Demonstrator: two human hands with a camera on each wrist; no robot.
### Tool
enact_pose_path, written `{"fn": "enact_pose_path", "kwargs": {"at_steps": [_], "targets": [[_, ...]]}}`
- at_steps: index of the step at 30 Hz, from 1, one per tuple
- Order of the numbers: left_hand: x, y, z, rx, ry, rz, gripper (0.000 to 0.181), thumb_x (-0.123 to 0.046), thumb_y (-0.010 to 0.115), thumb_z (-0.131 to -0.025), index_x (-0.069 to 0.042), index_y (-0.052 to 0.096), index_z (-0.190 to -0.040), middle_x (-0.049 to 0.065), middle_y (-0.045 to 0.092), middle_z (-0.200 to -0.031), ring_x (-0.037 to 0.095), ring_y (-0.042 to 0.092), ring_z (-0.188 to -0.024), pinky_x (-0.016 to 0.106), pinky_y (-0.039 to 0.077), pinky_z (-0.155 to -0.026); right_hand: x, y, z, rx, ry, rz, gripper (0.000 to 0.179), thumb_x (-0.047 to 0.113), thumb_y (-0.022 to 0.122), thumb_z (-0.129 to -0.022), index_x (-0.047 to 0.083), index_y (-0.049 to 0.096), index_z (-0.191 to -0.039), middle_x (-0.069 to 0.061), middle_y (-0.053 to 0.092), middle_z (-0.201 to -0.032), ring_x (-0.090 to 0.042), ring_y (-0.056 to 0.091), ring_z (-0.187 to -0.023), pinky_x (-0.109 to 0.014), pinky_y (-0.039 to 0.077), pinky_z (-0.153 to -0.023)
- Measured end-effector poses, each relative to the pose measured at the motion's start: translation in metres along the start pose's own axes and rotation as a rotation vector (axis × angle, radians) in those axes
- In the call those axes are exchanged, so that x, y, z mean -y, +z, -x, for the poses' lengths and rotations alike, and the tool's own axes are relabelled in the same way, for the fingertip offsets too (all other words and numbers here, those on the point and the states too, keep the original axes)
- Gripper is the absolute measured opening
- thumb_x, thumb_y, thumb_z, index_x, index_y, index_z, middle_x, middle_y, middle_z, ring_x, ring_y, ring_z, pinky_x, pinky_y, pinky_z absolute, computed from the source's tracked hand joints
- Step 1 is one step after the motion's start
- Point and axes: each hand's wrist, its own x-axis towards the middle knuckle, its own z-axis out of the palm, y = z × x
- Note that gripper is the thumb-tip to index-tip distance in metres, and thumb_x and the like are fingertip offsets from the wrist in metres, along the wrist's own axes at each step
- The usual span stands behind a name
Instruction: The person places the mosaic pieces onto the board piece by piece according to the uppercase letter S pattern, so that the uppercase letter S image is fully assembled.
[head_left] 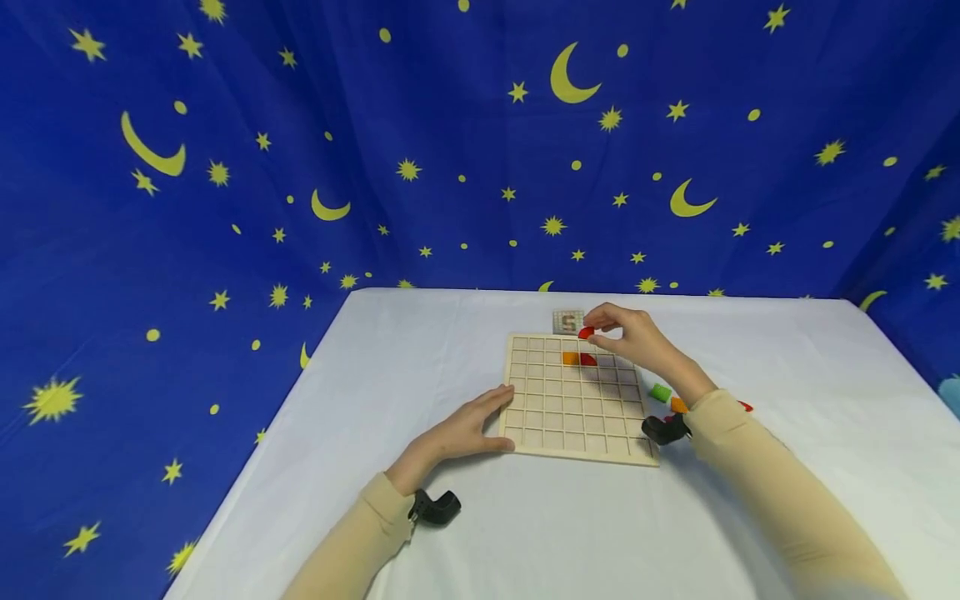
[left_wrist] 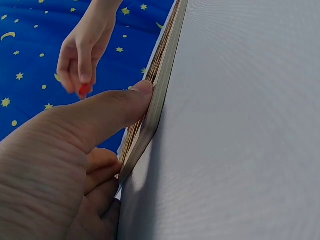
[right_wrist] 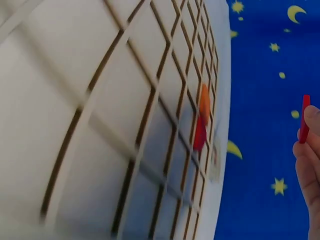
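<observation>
My right hand (head_left: 626, 337) pinches a red piece (head_left: 587, 332) with a rounded edge, above the far side of the wooden grid board (head_left: 573, 408). In the right wrist view, this red piece (right_wrist: 305, 120) stands edge-on between thumb and fingers. An orange square tile (head_left: 571, 358) and a red rounded tile (head_left: 588, 360) lie side by side in cells of the board. My left hand (head_left: 468, 429) rests against the board's left edge, thumb near the front corner and fingers farther back. In the left wrist view the thumb (left_wrist: 115, 107) touches the board's rim.
A small patterned card (head_left: 567, 322) lies just behind the board. Right of the board, a green tile (head_left: 660, 392), an orange tile (head_left: 678, 405) and red pieces lie partly behind my right forearm. A blue star-and-moon curtain (head_left: 480, 167) hangs behind the white table.
</observation>
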Motion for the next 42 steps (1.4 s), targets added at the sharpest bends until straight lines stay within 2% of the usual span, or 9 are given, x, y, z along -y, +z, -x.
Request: {"fn": "enact_pose_path", "kwargs": {"at_steps": [4,10,15,20,26,30,35,42], "targets": [[-0.001,0.002,-0.002,0.003,-0.015,0.002,0.085,-0.038,0.072,-0.083,0.000,0.029,-0.146,0.011,0.025,-0.153,0.024,0.019,-0.140,0.040,0.021,-0.112,0.004,0.009,-0.012,0.041,-0.007,-0.050,0.024,0.010,0.068,-0.088,0.008,0.062,-0.111,-0.011,0.065,-0.109,-0.026,0.061,-0.100,-0.045,0.049,-0.088],[-0.003,0.000,-0.002,0.002,-0.024,-0.016,0.086,-0.039,0.072,-0.083,0.000,0.028,-0.147,0.012,0.025,-0.153,0.025,0.020,-0.140,0.041,0.022,-0.111,0.003,0.025,-0.026,0.028,-0.051,-0.083,0.023,0.005,0.068,-0.087,0.003,0.063,-0.110,-0.007,0.067,-0.105,-0.024,0.063,-0.097,-0.044,0.050,-0.085],[-0.002,0.001,0.002,-0.001,-0.044,-0.020,0.086,-0.038,0.072,-0.083,-0.001,0.028,-0.147,0.012,0.024,-0.153,0.024,0.020,-0.140,0.041,0.021,-0.112,-0.003,0.041,-0.031,0.047,-0.016,-0.072,0.024,0.007,0.069,-0.086,0.002,0.063,-0.109,-0.007,0.068,-0.103,-0.025,0.063,-0.096,-0.043,0.050,-0.086],[-0.001,0.002,0.003,-0.003,-0.053,-0.010,0.086,-0.040,0.071,-0.083,-0.003,0.028,-0.148,0.009,0.024,-0.153,0.023,0.020,-0.140,0.042,0.022,-0.112,-0.008,0.053,-0.030,0.085,0.052,-0.071,0.027,0.009,0.068,-0.087,0.001,0.062,-0.112,-0.007,0.067,-0.105,-0.027,0.061,-0.098,-0.044,0.049,-0.087],[-0.001,0.001,0.000,-0.003,-0.038,-0.017,0.086,-0.040,0.071,-0.083,-0.002,0.028,-0.147,0.010,0.024,-0.153,0.023,0.019,-0.140,0.041,0.022,-0.112,-0.017,0.063,-0.026,0.101,0.077,-0.054,0.028,0.009,0.071,-0.085,0.001,0.062,-0.110,-0.009,0.068,-0.103,-0.026,0.063,-0.094,-0.042,0.051,-0.083],[-0.001,0.000,0.000,0.001,-0.034,-0.024,0.086,-0.039,0.072,-0.083,-0.001,0.028,-0.147,0.011,0.024,-0.153,0.023,0.019,-0.140,0.040,0.021,-0.112,-0.021,0.069,-0.024,0.125,0.071,-0.037,0.029,0.010,0.072,-0.084,0.003,0.062,-0.110,-0.008,0.068,-0.102,-0.025,0.064,-0.093,-0.042,0.051,-0.082],[-0.002,-0.001,0.000,0.005,-0.029,-0.012,0.085,-0.037,0.072,-0.084,-0.001,0.029,-0.147,0.011,0.025,-0.153,0.024,0.018,-0.141,0.040,0.021,-0.112,-0.022,0.073,-0.023,0.112,0.034,-0.018,0.027,0.008,0.072,-0.084,0.004,0.063,-0.109,-0.007,0.068,-0.101,-0.024,0.063,-0.094,-0.042,0.051,-0.082],[0.000,0.000,0.000,0.012,-0.031,-0.013,0.084,-0.036,0.072,-0.084,-0.002,0.028,-0.147,0.009,0.024,-0.153,0.021,0.018,-0.141,0.038,0.021,-0.112,-0.021,0.073,-0.020,0.111,0.063,-0.012,0.028,0.010,0.071,-0.085,0.004,0.064,-0.111,-0.007,0.068,-0.104,-0.025,0.063,-0.096,-0.043,0.051,-0.084]]}}
